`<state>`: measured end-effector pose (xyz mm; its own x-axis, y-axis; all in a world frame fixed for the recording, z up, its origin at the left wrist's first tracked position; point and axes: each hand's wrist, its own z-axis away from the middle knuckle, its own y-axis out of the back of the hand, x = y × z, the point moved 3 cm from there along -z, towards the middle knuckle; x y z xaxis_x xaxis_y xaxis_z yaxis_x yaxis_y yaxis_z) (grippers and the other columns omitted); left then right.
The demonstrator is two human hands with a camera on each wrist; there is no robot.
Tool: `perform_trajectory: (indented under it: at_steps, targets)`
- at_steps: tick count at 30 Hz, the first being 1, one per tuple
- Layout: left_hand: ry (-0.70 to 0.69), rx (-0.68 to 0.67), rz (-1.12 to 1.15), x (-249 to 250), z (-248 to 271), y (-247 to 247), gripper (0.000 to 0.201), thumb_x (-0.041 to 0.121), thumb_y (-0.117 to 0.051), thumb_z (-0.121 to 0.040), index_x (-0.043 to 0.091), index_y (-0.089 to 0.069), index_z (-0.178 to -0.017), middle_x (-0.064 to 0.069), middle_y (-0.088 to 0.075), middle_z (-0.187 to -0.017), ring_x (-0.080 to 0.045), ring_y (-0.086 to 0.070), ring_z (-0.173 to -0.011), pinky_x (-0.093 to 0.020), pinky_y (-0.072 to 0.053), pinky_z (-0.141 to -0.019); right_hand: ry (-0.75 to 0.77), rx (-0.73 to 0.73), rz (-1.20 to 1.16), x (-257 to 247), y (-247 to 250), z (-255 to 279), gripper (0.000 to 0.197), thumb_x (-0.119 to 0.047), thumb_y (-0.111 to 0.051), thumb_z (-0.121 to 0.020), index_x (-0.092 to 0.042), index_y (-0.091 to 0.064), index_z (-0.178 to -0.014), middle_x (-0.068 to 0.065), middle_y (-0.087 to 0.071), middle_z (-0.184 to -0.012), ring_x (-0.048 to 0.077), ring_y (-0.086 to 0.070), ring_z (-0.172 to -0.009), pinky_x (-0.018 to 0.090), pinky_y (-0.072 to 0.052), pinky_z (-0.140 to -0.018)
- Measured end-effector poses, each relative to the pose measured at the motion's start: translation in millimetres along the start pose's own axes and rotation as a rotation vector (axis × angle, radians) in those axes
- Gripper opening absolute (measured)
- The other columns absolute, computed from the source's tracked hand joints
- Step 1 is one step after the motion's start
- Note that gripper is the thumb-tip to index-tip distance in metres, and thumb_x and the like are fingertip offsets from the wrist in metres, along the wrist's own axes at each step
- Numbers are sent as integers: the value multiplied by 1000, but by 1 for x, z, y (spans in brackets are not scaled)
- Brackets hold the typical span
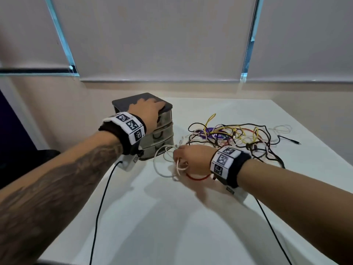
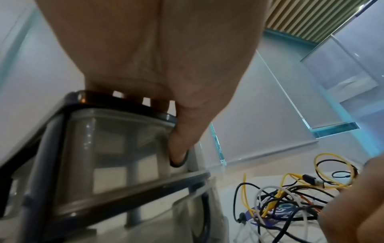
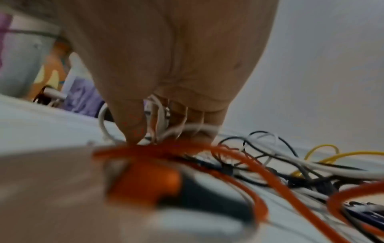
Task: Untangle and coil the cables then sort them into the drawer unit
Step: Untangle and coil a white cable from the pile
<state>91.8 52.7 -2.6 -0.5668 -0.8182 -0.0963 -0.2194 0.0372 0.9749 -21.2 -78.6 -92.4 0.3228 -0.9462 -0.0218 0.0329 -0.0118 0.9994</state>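
Observation:
A small drawer unit (image 1: 162,131) with a dark top and three smoky clear drawers stands at the back left of the white table (image 1: 172,217). My left hand (image 1: 149,109) lies flat on its top, and the thumb (image 2: 180,144) reaches down the front of the top drawer (image 2: 114,148). Just right of the unit, my right hand (image 1: 189,159) pinches loops of a white cable (image 1: 162,161), seen between the fingers (image 3: 162,118) in the right wrist view. A red cable (image 1: 196,177) curves under that hand. The tangle of black, yellow, white and red cables (image 1: 235,134) lies behind it.
A purple flat item (image 1: 210,131) lies under the tangle. Black cords from the wrist cameras trail over the table's front part (image 1: 101,203). The wall and window blinds stand close behind the table. Its left edge runs just beside the drawer unit.

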Motion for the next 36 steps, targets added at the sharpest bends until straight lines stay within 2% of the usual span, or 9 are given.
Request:
perform_trajectory:
  at_steps: [12, 15, 18, 19, 21, 25, 29, 33, 36]
  targets:
    - [-62, 136, 107, -23, 6, -12, 66, 9, -54, -85, 26, -38, -147, 0, -39, -152, -29, -37, -136, -50, -34, -109, -344, -38, -23, 80, 2, -30, 31, -13, -57, -93, -15, -60, -124, 10, -64, -126, 31, -62, -112, 34, -50, -86]
    - [-64, 260, 77, -7, 14, -3, 63, 17, -59, -86, 23, -39, -145, -5, -33, -154, -30, -27, -141, -52, -24, -114, -377, 142, -125, 86, 32, -12, 24, -18, -53, -97, -18, -66, -117, 5, -69, -118, 24, -63, -103, 33, -50, -87]
    - [-211, 500, 356, 23, 23, 14, 51, 24, -60, -91, 19, -46, -140, -3, -40, -148, -25, -36, -136, -45, -30, -112, -380, 407, -457, 79, 75, 15, 16, -22, -56, -100, -20, -71, -107, -2, -70, -95, 3, -61, -69, 30, -50, -71]
    - [-238, 495, 529, 35, 23, 16, 49, 28, -59, -94, 20, -46, -140, 0, -42, -146, -21, -41, -132, -40, -34, -109, -360, 450, -590, 74, 87, 23, 16, -23, -57, -100, -18, -72, -104, -4, -69, -87, -1, -57, -58, 28, -48, -64]
    - [-206, 273, 957, 57, 18, 16, 49, 34, -59, -96, 21, -45, -142, 3, -48, -142, -14, -53, -121, -33, -44, -100, -322, 443, -816, 62, 101, 35, 16, -24, -57, -101, -19, -72, -104, -5, -69, -76, 3, -52, -48, 23, -46, -53]
    - [-106, -239, 1673, 86, 8, -4, 36, 22, -61, -96, 12, -55, -130, -19, -69, -115, -28, -69, -88, -32, -57, -66, -296, 503, -809, 57, 107, 46, 13, -15, -60, -98, -16, -68, -108, -3, -69, -75, -1, -56, -49, 14, -43, -47]
    - [-90, -168, 1647, 89, -2, -21, 27, 10, -63, -94, 9, -64, -120, -10, -66, -86, -11, -57, -60, -23, -43, -53, -367, 529, -783, 75, 98, 52, 9, -16, -65, -94, -16, -69, -101, -5, -64, -67, 1, -54, -45, 14, -41, -47]
    - [-59, -110, 1632, 85, -13, -33, 18, 10, -56, -97, 12, -71, -107, 0, -56, -69, -9, -41, -52, -20, -34, -52, -342, 628, -1047, 93, 94, 61, 9, -11, -65, -94, -14, -73, -94, -6, -58, -59, 11, -56, -56, 30, -47, -62]
    - [0, -78, 1608, 83, -23, -38, 19, 9, -53, -98, 10, -72, -102, 0, -54, -65, -12, -41, -51, -22, -36, -54, -260, 682, -1307, 101, 94, 68, 18, -3, -58, -96, -8, -69, -110, 3, -58, -60, 24, -62, -63, 43, -53, -73]
